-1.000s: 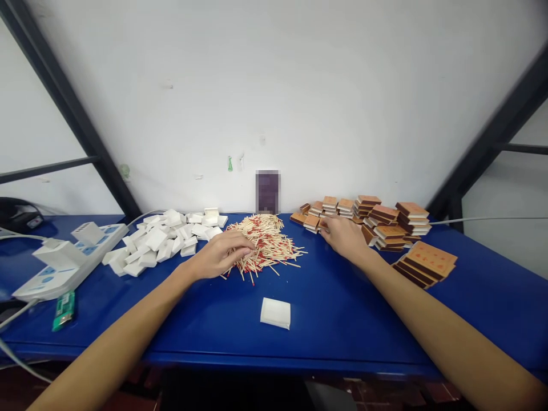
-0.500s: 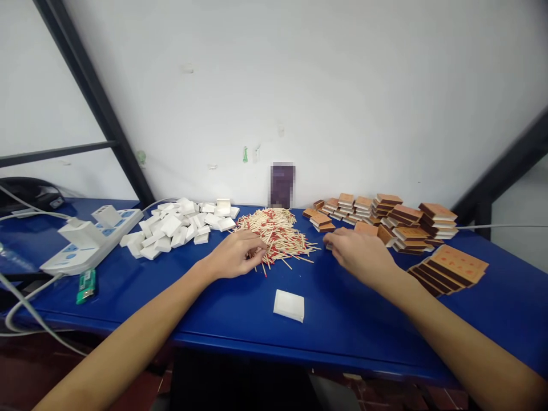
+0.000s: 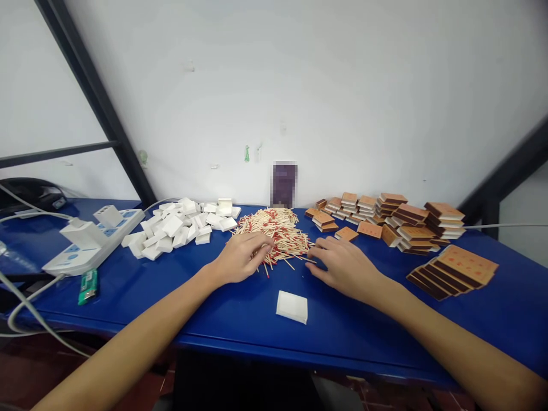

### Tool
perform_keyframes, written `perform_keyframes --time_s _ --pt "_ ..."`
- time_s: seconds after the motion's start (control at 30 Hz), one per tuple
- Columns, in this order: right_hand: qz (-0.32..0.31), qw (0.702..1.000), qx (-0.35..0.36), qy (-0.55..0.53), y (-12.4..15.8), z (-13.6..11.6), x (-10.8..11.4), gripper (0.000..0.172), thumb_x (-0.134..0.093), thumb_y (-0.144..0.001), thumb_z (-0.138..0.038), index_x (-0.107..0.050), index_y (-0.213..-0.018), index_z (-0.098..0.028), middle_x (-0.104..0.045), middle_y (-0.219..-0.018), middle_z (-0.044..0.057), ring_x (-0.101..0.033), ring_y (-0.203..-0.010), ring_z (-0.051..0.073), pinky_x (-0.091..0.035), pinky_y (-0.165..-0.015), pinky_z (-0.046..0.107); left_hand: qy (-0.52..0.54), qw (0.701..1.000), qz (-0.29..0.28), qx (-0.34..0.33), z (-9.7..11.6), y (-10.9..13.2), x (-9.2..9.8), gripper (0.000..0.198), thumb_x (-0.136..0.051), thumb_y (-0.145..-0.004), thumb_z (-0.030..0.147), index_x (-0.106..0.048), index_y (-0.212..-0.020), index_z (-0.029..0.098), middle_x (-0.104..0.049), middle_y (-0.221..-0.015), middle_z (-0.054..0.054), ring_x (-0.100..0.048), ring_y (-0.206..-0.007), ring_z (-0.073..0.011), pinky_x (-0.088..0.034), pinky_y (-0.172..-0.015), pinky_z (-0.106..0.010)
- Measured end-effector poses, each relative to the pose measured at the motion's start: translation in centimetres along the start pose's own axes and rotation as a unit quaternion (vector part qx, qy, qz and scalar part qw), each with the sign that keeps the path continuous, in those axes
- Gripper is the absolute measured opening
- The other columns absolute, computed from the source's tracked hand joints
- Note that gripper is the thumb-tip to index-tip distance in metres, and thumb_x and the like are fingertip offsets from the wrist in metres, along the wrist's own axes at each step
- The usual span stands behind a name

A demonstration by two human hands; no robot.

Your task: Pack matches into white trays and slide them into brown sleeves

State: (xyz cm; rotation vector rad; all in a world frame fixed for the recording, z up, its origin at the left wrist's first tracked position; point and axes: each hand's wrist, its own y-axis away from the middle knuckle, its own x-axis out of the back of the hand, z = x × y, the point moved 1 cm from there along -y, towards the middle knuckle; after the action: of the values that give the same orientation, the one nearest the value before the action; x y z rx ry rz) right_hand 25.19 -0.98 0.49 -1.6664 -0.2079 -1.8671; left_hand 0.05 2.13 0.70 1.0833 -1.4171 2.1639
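Loose red-tipped matches lie in a pile (image 3: 278, 228) at the middle of the blue table. My left hand (image 3: 246, 256) is at the pile's front left edge, its fingers curled together; what they hold, if anything, is hidden. At the right edge of the pile, my right hand (image 3: 338, 265) has its thumb and fingers apart, the fingertips beside some matches. One white tray (image 3: 291, 306) lies by itself in front of the pile. Several orange matchboxes (image 3: 370, 229) sit behind and right of my right hand. White trays (image 3: 171, 225) are heaped to the left of the matches.
A white power strip (image 3: 85, 245) with plugged-in adapters and cables is on the left, a green packet (image 3: 88, 286) in front of it. Fanned brown-edged boxes (image 3: 464, 265) lie at the right. A blurred dark object (image 3: 285, 184) stands against the wall.
My right hand has moved left from the orange boxes to the match pile, and its fingers have spread. Another orange box now shows behind it. My left hand remains by the pile.
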Motion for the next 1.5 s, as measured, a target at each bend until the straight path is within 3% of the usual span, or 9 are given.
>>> perform_keyframes --time_s 0.13,0.23,0.33,0.43,0.6,0.73,0.93,1.07,1.5 --pt "0.012 0.999 -0.033 -0.001 -0.1 -1.3 -0.8 0.034 -0.051 -0.096 -0.048 -0.066 -0.089 -0.017 -0.068 -0.088 0.007 -0.063 -0.084 0.024 -0.039 -0.074 0.035 -0.096 0.995 0.0 -0.008 0.0 -0.4 0.7 0.024 -0.05 -0.093 0.026 -0.066 -0.077 0.017 -0.06 -0.068 -0.002 -0.053 -0.069 -0.0156 -0.039 -0.068 -0.031" --pt "0.03 0.998 -0.063 -0.002 -0.3 -2.0 -1.2 0.042 -0.051 -0.093 -0.056 -0.064 -0.09 -0.016 -0.07 -0.087 0.008 -0.063 -0.082 0.025 -0.04 -0.073 0.036 -0.13 0.991 -0.001 0.031 -0.3 -0.5 1.3 0.035 -0.047 -0.093 0.029 -0.064 -0.065 0.017 -0.055 -0.056 0.0 -0.05 -0.063 -0.0153 -0.036 -0.068 -0.032" --pt "0.043 0.996 -0.083 -0.003 -0.6 -2.5 -1.6 0.044 -0.053 -0.091 -0.057 -0.063 -0.094 -0.015 -0.07 -0.09 0.01 -0.064 -0.084 0.026 -0.041 -0.073 0.036 -0.104 0.993 -0.006 0.064 -0.6 -0.4 1.4 0.03 -0.044 -0.095 0.03 -0.071 -0.093 0.016 -0.055 -0.053 0.002 -0.048 -0.054 -0.0133 -0.039 -0.064 -0.03" --pt "0.044 0.995 -0.09 -0.025 -1.1 -2.7 -1.8 0.036 -0.055 -0.092 -0.05 -0.063 -0.093 -0.015 -0.07 -0.095 0.011 -0.063 -0.089 0.027 -0.043 -0.073 0.036 -0.088 0.994 -0.022 0.066 -0.7 -0.2 0.9 0.035 -0.046 -0.095 0.031 -0.064 -0.12 0.015 -0.06 -0.06 0.002 -0.051 -0.055 -0.013 -0.041 -0.061 -0.027" --pt "0.033 0.993 -0.083 -0.071 -1.3 -2.5 -1.8 0.023 -0.056 -0.093 -0.038 -0.064 -0.09 -0.016 -0.069 -0.096 0.01 -0.063 -0.091 0.026 -0.045 -0.076 0.035 -0.129 0.987 -0.095 -0.017 -0.1 -0.2 -0.6 0.028 -0.047 -0.096 0.03 -0.07 -0.107 0.018 -0.062 -0.088 -0.006 -0.056 -0.083 -0.0195 -0.044 -0.076 -0.034" --pt "0.037 0.991 -0.083 -0.099 -1.2 -2.2 -1.8 0.017 -0.058 -0.091 -0.034 -0.063 -0.09 -0.017 -0.069 -0.092 0.008 -0.062 -0.088 0.024 -0.045 -0.075 0.034 -0.195 0.974 -0.116 -0.027 0.6 -0.5 -1.2 0.028 -0.051 -0.094 0.036 -0.072 -0.104 0.019 -0.056 -0.095 -0.009 -0.05 -0.094 -0.0248 -0.04 -0.086 -0.041" --pt "0.081 0.986 -0.019 -0.146 -0.9 -1.9 -2.1 0.008 -0.059 -0.089 -0.024 -0.063 -0.091 -0.018 -0.065 -0.094 0.007 -0.059 -0.089 0.022 -0.044 -0.077 0.032 -0.241 0.959 -0.14 -0.053 1.3 -0.6 -1.1 0.029 -0.05 -0.095 0.036 -0.071 -0.104 0.019 -0.055 -0.097 -0.009 -0.048 -0.093 -0.0252 -0.037 -0.086 -0.041" --pt "0.079 0.981 0.022 -0.174 -0.9 -2.1 -2.3 0.012 -0.055 -0.091 -0.02 -0.067 -0.091 -0.018 -0.063 -0.092 0.006 -0.058 -0.087 0.02 -0.044 -0.077 0.032 -0.25 0.956 -0.146 -0.044 1.2 -0.5 -1.2 0.029 -0.048 -0.095 0.035 -0.071 -0.104 0.019 -0.055 -0.099 -0.01 -0.047 -0.094 -0.0256 -0.037 -0.084 -0.041" --pt "0.072 0.981 0.004 -0.18 -1.3 -1.6 -2.8 0.016 -0.055 -0.092 -0.02 -0.07 -0.096 -0.02 -0.063 -0.09 0.006 -0.059 -0.086 0.02 -0.044 -0.077 0.031 -0.157 0.974 -0.161 -0.006 1.3 -0.4 -1.0 0.026 -0.053 -0.093 0.033 -0.072 -0.105 0.019 -0.056 -0.101 -0.009 -0.048 -0.098 -0.026 -0.04 -0.088 -0.043"
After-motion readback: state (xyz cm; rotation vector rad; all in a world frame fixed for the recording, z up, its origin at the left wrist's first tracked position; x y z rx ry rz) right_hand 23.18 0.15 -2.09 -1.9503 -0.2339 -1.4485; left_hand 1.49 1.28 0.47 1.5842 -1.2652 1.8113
